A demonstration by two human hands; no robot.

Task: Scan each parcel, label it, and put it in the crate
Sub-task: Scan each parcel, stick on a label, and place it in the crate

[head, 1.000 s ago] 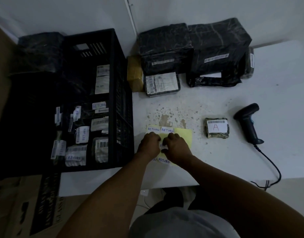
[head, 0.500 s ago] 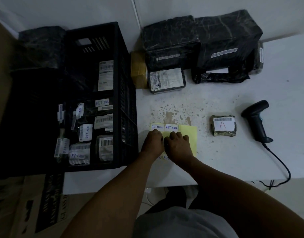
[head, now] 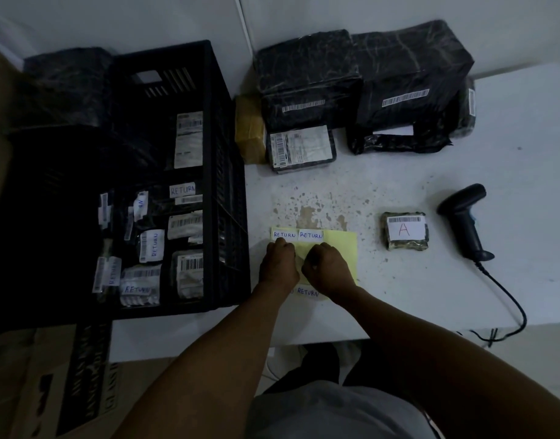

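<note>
The small parcel (head: pixel 404 231) marked with a red "A" lies flat on the white table (head: pixel 430 172), at about 3 o'clock from the hands and well apart from them. Its long side runs left to right, and the "A" stands the right way up for the person, with a barcode strip along its far edge. Just to its right rests the black barcode scanner (head: pixel 465 220), head pointing away at 12 o'clock, handle toward the person, its cord trailing off the near table edge. Both hands sit on the yellow label sheet (head: pixel 342 248), which lies in front of the person with white "RETURN" stickers (head: pixel 297 235) along its far edge. The left hand (head: pixel 278 264) and the right hand (head: pixel 327 267) are side by side with fingers curled down onto the sheet; I cannot tell if they pinch a sticker. At 9 o'clock stands the black crate (head: pixel 228 172), with labelled parcels inside. At 12 o'clock, big black wrapped parcels (head: pixel 361 77) are by the wall, with a brown parcel (head: pixel 248 128) and a flat labelled parcel (head: pixel 301 147) beside them.
</note>
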